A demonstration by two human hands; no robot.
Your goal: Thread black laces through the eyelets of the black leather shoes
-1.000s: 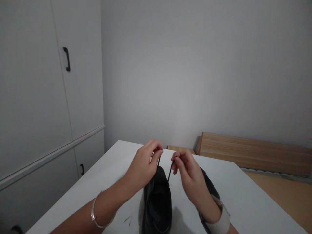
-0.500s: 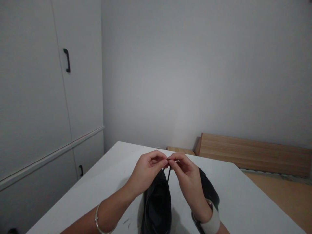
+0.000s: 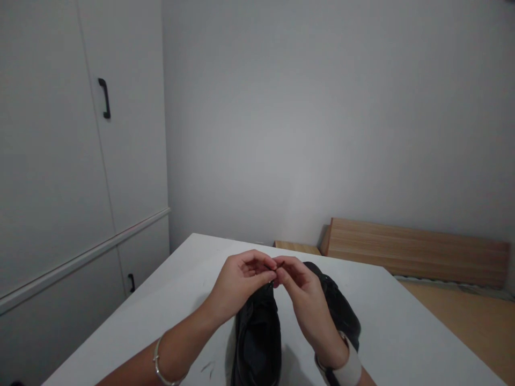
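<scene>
Two black shoes stand on a white table point(image 3: 402, 332). The left shoe point(image 3: 257, 343) lies under my hands, its opening towards me. The right shoe point(image 3: 341, 311) shows partly behind my right wrist. My left hand point(image 3: 241, 279) and my right hand point(image 3: 298, 284) meet fingertip to fingertip just above the left shoe. Both pinch the thin black shoelace point(image 3: 274, 282), which is almost wholly hidden between the fingers. A silver bangle sits on my left wrist and a pale band on my right wrist.
White cupboard doors with black handles point(image 3: 104, 98) fill the left side. A plain grey wall stands behind the table. Wooden boards point(image 3: 414, 249) lean along the wall at the right, above a wooden floor. Small dark marks point(image 3: 209, 365) lie on the table near the left shoe.
My hands came together from a small gap apart and dropped closer to the left shoe. The stretch of lace seen rising from the shoe has shortened to almost nothing.
</scene>
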